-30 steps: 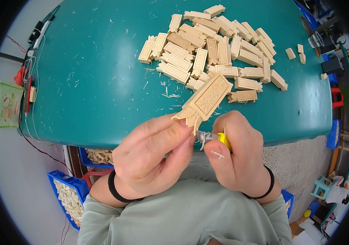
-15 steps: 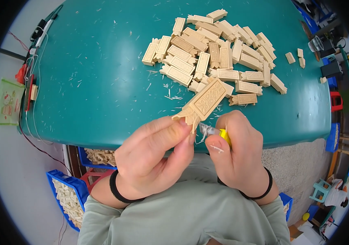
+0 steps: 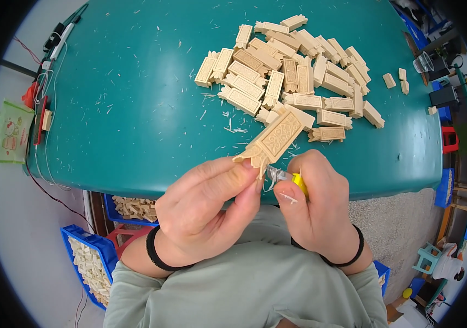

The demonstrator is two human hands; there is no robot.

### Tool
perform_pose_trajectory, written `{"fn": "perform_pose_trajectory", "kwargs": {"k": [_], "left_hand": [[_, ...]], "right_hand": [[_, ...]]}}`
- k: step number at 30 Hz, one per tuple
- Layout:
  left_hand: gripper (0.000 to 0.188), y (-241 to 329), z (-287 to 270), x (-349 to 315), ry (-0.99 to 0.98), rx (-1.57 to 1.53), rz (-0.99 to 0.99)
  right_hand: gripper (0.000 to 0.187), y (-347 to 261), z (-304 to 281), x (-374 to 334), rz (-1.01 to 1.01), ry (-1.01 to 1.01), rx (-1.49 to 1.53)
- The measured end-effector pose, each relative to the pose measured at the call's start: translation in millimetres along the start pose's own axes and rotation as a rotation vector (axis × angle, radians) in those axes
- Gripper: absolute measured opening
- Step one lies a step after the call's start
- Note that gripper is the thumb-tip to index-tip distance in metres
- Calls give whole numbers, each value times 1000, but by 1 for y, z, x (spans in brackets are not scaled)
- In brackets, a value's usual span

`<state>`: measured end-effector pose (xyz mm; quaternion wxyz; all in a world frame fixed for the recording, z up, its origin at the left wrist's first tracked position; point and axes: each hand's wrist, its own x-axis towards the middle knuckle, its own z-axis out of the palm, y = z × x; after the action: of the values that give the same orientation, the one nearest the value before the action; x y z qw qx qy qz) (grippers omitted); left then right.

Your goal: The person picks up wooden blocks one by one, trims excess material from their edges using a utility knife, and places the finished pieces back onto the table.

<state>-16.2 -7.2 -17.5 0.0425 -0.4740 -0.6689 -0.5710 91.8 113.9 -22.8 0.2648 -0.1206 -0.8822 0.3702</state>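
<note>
Between thumb and fingers, my left hand [image 3: 209, 202] grips the scalloped end of a carved wooden block [image 3: 280, 135], which tilts up to the right. Its ornamented panel faces up. My right hand [image 3: 316, 199] is closed around a yellow-handled utility knife [image 3: 298, 181]. The knife's blade end is at the block's scalloped edge, close to my left fingertips; shavings partly cover it. A pale shaving sticks to my right thumb. Just beyond my hands lies a pile of similar carved blocks [image 3: 274, 87] on the green table [image 3: 129, 109].
Thin wood shavings [image 3: 236, 130] are scattered over the table. Three small wooden pieces [image 3: 389, 80] lie apart at the right. Blue crates of wooden pieces [image 3: 88, 265] stand below at the left. A power strip [image 3: 61, 41] with cables runs along the left edge.
Both hands keep nearly the same hold on the block and knife. The block has turned very slightly, and the view has shifted a little.
</note>
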Motion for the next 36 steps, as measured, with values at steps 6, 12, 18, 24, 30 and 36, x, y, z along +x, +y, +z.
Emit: {"fn": "perform_pose_trajectory", "kwargs": {"k": [6,12,18,24,30,36], "left_hand": [[27,-2,2,0,3,-18,4],[26,-1,0,2,-28,12,6],[25,-2,2,1,-9,26,2],[19,-7,-3,11,-180,37,11],[14,-4,-7,5,-360,-339,-286],[12,-1,-10,12,-441,-244,-259]], "right_hand": [[32,-1,-2,0,0,-29,29],[33,2,-1,0,12,-8,-17],[32,0,-6,0,44,-44,51],[22,-6,-21,0,137,105,182],[26,-3,-22,3,98,-45,311],[26,-4,-22,2,144,-89,322]]}}
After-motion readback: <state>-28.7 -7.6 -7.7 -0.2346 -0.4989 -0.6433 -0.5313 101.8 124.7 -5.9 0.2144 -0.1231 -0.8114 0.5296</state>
